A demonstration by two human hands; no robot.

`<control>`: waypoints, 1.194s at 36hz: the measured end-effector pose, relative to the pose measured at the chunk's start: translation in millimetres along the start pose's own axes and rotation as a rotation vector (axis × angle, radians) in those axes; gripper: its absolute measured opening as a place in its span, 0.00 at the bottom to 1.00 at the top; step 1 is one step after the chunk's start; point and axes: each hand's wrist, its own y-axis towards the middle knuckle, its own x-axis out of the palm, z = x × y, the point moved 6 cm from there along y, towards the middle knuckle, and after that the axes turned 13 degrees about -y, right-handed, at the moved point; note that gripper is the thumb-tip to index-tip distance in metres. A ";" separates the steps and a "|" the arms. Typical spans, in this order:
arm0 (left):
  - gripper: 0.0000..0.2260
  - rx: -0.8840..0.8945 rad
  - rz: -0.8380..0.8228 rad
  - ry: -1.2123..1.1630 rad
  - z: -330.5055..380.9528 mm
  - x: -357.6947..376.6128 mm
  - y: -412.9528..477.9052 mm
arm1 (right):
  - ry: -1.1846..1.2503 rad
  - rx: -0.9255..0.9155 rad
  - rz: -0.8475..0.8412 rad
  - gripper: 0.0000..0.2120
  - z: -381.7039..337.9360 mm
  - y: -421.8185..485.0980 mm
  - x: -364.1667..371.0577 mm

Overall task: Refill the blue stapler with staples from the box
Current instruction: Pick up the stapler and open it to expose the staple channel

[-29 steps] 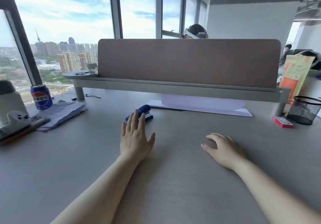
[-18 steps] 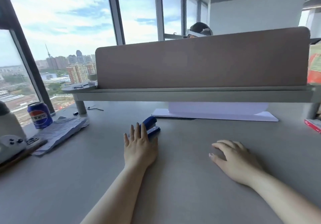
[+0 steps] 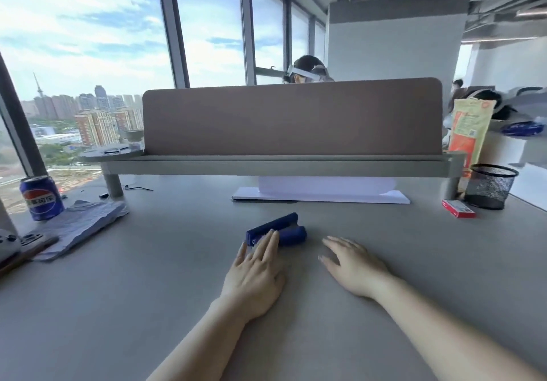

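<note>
The left hand [image 3: 254, 277] lies flat on the desk [image 3: 118, 306], fingers loosely spread, tips resting on the blue stapler [image 3: 278, 229], probably to steady it for opening. Beside it the right hand [image 3: 352, 265] rests empty, fingers relaxed. Far right, near the mesh cup [image 3: 491, 187], waits the red staple box [image 3: 458, 208].

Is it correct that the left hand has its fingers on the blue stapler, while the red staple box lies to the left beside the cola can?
Not fully. In the head view the left hand does touch the blue stapler, but the red staple box lies far right, beside the black mesh pen cup. The cola can is far left.
</note>
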 end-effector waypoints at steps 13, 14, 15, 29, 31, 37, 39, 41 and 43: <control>0.28 0.001 0.153 -0.085 7.0 -13.6 3.4 | 0.011 0.006 0.063 0.25 6.1 -39.6 -9.1; 0.28 -0.001 0.159 -0.090 7.4 -12.5 6.6 | 0.010 0.006 0.071 0.24 6.3 -39.2 -9.1; 0.28 -0.002 0.164 -0.091 8.0 -11.1 10.4 | 0.009 0.005 0.080 0.24 6.5 -38.0 -9.1; 0.27 0.005 0.188 -0.101 5.2 -8.6 24.9 | 0.000 -0.012 0.126 0.24 10.6 -28.9 -4.5; 0.26 -0.001 0.168 -0.143 5.4 -6.9 24.9 | 0.001 -0.010 0.125 0.24 11.0 -29.5 -4.2; 0.23 -0.017 0.129 -0.280 3.3 -3.8 23.6 | 0.012 -0.009 0.138 0.23 10.5 -29.8 -5.6; 0.22 -0.012 0.132 -0.273 3.5 -4.2 22.5 | 0.022 -0.006 0.144 0.23 10.9 -30.8 -7.0; 0.22 -0.012 0.129 -0.280 3.9 -2.8 22.0 | 0.051 0.005 0.149 0.23 11.8 -32.4 -7.7; 0.22 -0.014 0.129 -0.319 5.0 -0.8 20.9 | 0.099 0.013 0.184 0.23 13.4 -33.0 -10.8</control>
